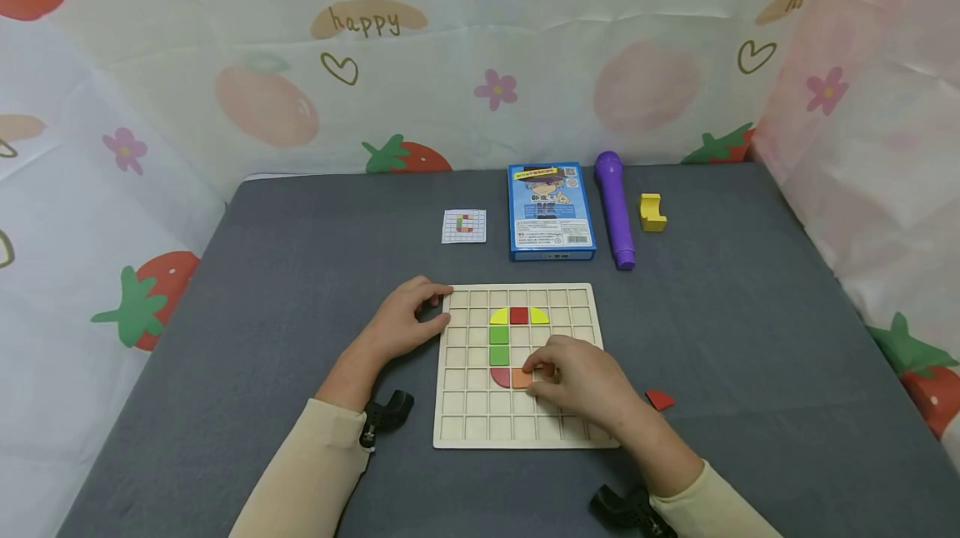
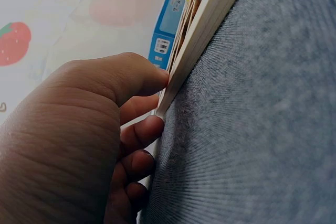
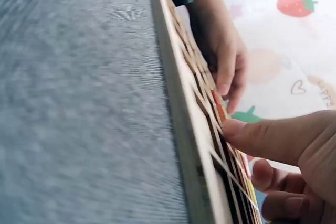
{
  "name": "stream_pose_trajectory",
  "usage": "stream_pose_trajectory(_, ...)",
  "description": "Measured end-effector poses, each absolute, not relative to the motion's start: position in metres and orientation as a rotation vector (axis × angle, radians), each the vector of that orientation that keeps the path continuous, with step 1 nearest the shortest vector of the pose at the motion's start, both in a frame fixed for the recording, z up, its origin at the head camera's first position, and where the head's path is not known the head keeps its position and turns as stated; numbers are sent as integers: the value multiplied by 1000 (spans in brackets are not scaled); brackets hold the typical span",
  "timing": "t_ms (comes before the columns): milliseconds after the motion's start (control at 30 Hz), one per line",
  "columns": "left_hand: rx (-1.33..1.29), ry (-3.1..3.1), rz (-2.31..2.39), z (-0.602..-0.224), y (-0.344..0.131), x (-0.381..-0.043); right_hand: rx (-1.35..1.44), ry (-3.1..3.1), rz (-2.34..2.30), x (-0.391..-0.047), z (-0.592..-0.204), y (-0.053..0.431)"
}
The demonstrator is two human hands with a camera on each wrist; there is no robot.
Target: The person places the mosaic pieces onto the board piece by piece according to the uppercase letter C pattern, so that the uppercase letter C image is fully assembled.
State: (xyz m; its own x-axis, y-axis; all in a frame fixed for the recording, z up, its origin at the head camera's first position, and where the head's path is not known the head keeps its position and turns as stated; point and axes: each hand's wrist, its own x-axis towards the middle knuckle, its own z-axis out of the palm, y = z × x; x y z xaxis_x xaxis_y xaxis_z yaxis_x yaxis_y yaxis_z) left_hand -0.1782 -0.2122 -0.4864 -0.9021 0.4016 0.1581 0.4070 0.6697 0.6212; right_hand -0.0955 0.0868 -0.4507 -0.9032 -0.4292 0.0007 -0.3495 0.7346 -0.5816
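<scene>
A pale wooden grid board [image 1: 465, 430] lies flat on the table. My left hand [image 1: 405, 317] holds its far left corner, thumb against the left edge and index finger at the corner. In the left wrist view the thumb [image 2: 152, 80] presses the board's side. With thumb and index finger, my right hand [image 1: 581, 380] pinches an orange square tile [image 1: 519, 380] in a lower cell. Beside it sits a pinkish-red quarter-round tile [image 1: 499, 377]. Two green squares [image 1: 498, 346] stand above that, then a yellow quarter-round [image 1: 500, 317], a red square [image 1: 519, 316] and another yellow quarter-round [image 1: 538, 316].
A loose red quarter-round tile [image 1: 660, 400] lies right of the board, near the right wrist. Behind the board are a small pattern card [image 1: 464, 226], a blue box [image 1: 551, 213], a purple microphone [image 1: 616, 209] and a yellow block [image 1: 652, 213]. Printed cloth hangs around the table.
</scene>
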Motion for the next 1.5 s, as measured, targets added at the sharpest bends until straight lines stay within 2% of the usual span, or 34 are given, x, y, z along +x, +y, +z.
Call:
stream_pose_trajectory(200,-699,-2857,-1063,-487,-213,-179,-501,2786,-929,-94,-450,85)
stream_pose_trajectory(500,-704,-2859,-1071,-484,-212,-177,-507,2763,-998,-86,-439,101)
stream_pose_trajectory(800,-703,-2867,-1069,-485,-212,-178,-370,2744,-1130,-73,-425,141)
stream_pose_trajectory(1167,-716,-2849,-1070,-486,-212,-178,-245,2796,-1013,-64,-421,207)
stream_pose_trajectory(1500,-712,-2859,-1073,-487,-212,-179,-429,2671,-960,-62,-441,233)
